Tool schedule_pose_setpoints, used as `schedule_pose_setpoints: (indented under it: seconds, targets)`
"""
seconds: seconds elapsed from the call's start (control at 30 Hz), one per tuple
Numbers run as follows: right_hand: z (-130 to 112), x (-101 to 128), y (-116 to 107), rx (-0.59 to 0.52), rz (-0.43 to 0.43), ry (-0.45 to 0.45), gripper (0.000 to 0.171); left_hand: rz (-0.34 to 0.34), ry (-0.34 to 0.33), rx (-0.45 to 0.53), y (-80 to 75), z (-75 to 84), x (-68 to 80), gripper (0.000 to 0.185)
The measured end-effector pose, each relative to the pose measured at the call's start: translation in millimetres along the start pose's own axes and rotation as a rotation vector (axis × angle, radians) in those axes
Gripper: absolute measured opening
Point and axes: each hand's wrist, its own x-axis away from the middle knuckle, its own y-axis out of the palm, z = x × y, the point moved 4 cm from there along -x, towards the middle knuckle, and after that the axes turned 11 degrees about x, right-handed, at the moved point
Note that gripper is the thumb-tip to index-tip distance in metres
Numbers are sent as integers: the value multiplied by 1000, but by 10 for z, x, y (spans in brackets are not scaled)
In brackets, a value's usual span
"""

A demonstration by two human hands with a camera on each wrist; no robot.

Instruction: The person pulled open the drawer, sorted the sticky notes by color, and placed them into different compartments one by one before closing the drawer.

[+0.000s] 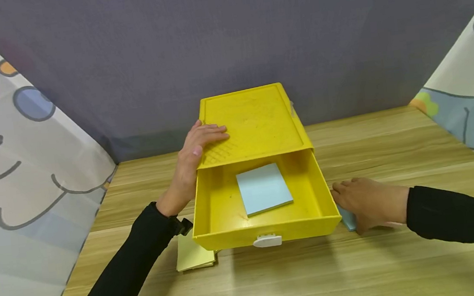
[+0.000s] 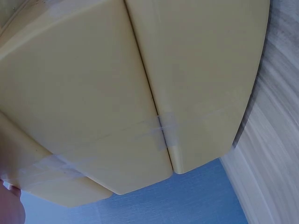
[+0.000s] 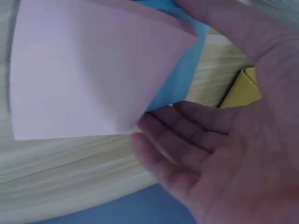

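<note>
A yellow drawer box (image 1: 256, 122) stands on the table with its drawer (image 1: 267, 234) pulled out. Inside the drawer lies a light blue sticky note pad (image 1: 264, 188). My left hand (image 1: 192, 160) rests on the box's top left edge, fingers extended; the left wrist view shows mostly the box's side (image 2: 112, 102). To the right of the drawer, my right hand (image 1: 368, 201) holds a blue sticky note pad (image 3: 180, 77), thumb on one side and fingers along the other. A pink sticky note pad (image 3: 88, 70) overlaps the blue one, partly hidden by the hand in the head view.
Yellow sticky note pads (image 1: 193, 254) lie at the drawer's left front corner, partly under the left wrist. A white handle (image 1: 267, 241) projects from the drawer front. Behind the box rises a dark grey partition (image 1: 233, 32); cartoon-printed sheets (image 1: 16, 156) flank the wooden table (image 1: 277, 283).
</note>
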Motion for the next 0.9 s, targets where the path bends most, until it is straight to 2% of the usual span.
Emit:
schedule_pose_setpoints:
  seconds: [0.2,0.33,0.4,0.47,0.7,0.9]
  targets:
    - [13,24,-30,-38,-1,-41,92,-1,4,0,5,4,-18,79]
    - [64,52,-91,-140,59,-69,88,-7,10,-7,9,8,-33,78]
    - [94,60,-139,-198,121,-73,87,-9,11,-14,5,10,-34,77]
    - [132,65,-181,-262,153,-56,85,-7,11,-17,2,10,-32,77]
    - [286,90,-272,-489,187,32,82,-4,8,-29,-1,10,-35,79]
    - [459,161,-385,-610,355,84,75,-17,1,-34,29,26,-46,78]
